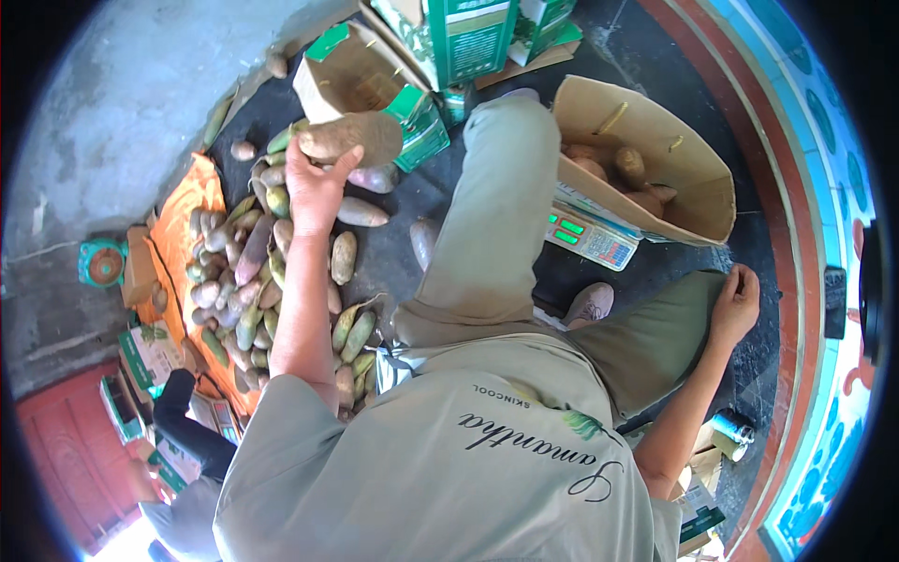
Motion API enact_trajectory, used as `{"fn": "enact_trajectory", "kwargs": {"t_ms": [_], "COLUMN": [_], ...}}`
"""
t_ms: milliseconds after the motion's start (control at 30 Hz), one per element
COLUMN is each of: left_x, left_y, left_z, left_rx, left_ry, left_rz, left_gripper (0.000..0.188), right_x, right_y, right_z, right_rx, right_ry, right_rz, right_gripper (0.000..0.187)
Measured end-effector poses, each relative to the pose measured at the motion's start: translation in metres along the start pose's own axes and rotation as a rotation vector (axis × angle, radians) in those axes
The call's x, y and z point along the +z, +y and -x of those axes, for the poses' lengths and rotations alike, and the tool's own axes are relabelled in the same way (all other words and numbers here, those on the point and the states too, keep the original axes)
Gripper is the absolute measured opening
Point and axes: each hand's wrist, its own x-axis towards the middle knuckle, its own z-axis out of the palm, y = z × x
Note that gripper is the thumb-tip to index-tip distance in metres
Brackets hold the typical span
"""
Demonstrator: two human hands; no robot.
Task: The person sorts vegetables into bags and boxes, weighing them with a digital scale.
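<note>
My left hand (316, 192) is closed round a thick, brown, soil-dusted radish (361, 138), lifted at the far end of the pile. Under and beside that arm lies a heap of radishes (253, 253), some green, some purple, some brown with dirt. My right hand (737, 304) rests by my right knee, its fingers curled together with nothing visible in them. Between that hand and the far side, an open carton (688, 183) holds several brown roots (629, 167). It stands on a digital scale (595, 239) with lit green displays.
Another open carton (361, 80) stands just beyond the held radish, with green printed boxes (473, 42) behind it. An orange sheet (192, 192) lies along the heap's left. A person in dark trousers (183, 421) is at lower left. A blue-topped flask (733, 426) sits at right.
</note>
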Motion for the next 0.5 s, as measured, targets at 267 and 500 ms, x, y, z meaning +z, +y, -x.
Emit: {"fn": "enact_trajectory", "kwargs": {"t_ms": [267, 500], "left_x": [0.103, 0.218], "left_y": [0.092, 0.126], "left_z": [-0.021, -0.001], "left_rx": [0.442, 0.766], "left_ry": [-0.179, -0.372], "left_rz": [-0.055, -0.392], "left_gripper": [0.052, 0.055], "right_x": [-0.004, -0.009], "right_y": [-0.011, -0.011], "right_z": [0.001, 0.005], "right_rx": [0.079, 0.051], "right_ry": [0.018, 0.032], "right_rz": [-0.036, -0.060], "right_gripper": [0.009, 0.009]}}
